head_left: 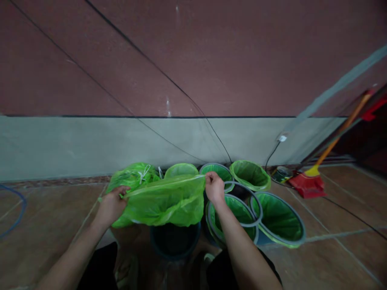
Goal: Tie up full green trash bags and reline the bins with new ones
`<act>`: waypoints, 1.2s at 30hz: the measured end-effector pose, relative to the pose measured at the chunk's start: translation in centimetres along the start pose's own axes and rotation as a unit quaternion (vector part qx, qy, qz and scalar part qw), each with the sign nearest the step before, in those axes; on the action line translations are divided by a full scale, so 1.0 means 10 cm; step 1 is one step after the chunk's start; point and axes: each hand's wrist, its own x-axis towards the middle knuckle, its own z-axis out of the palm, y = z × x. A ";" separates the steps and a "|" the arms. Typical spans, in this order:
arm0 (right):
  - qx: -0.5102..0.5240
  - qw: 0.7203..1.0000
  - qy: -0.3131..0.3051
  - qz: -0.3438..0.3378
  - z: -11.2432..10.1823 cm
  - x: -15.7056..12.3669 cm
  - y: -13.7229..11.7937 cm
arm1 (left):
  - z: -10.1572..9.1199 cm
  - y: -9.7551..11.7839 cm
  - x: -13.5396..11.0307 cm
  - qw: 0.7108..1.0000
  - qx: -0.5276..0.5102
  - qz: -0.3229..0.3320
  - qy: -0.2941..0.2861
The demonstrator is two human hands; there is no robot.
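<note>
Bare forearms [242,247] outstretched, left hand [113,204] and right hand [215,187] pinched a green bin liner [169,203] above a dark bin [175,256] — lining seemingly underway, opening needed.

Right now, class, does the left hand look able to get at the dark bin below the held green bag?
Probably yes, if it frees itself: the left hand grips one end of the green bag, which hides the far part of the dark bin, but the near rim looks uncovered.
</note>
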 end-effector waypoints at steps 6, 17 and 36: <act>-0.139 0.989 -0.040 -0.043 -0.23 0.01 0.02 | 0.29 -0.19 0.15 0.999 0.044 -0.014 0.029; -0.089 0.945 -0.204 -0.241 0.41 -0.60 -0.57 | 0.81 0.26 0.01 0.997 -0.005 0.062 -0.048; -0.096 0.979 -0.125 -0.130 0.31 -0.41 -0.38 | 0.72 0.20 -0.12 0.985 0.007 0.153 -0.074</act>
